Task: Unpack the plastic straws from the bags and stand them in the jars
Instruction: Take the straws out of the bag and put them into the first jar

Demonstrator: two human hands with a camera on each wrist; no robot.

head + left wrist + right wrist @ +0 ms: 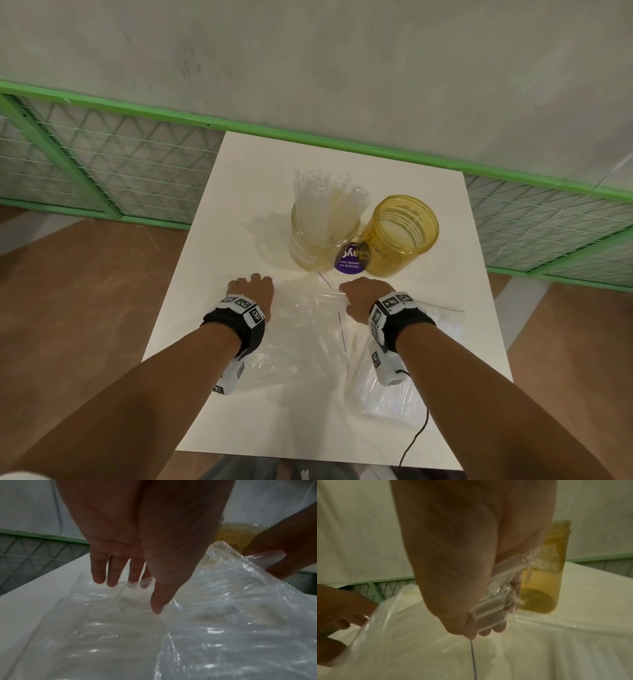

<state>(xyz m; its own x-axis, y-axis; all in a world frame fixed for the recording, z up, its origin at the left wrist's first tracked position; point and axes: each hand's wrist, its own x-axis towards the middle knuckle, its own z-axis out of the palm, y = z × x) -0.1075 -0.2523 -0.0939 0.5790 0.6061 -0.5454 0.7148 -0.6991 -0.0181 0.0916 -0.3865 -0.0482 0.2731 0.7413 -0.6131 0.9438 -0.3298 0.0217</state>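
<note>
A clear jar (322, 236) packed with clear straws (325, 195) stands at the middle of the white table (239, 192). An empty yellow jar (400, 236) stands just right of it. A clear plastic bag (305, 329) lies flat between my hands. My left hand (251, 286) rests on the bag's left far corner, fingers straight (111, 574), thumb touching the film. My right hand (359, 294) grips a small bundle of clear straws (489, 609) at the bag's mouth, with crumpled film round them, just in front of the yellow jar (544, 582).
A second bag of straws (387, 394) lies at the near right under my right forearm. A purple round sticker (351, 258) sits between the jars. A black cable (414, 442) hangs over the near edge. A green mesh fence (113, 164) runs behind the table.
</note>
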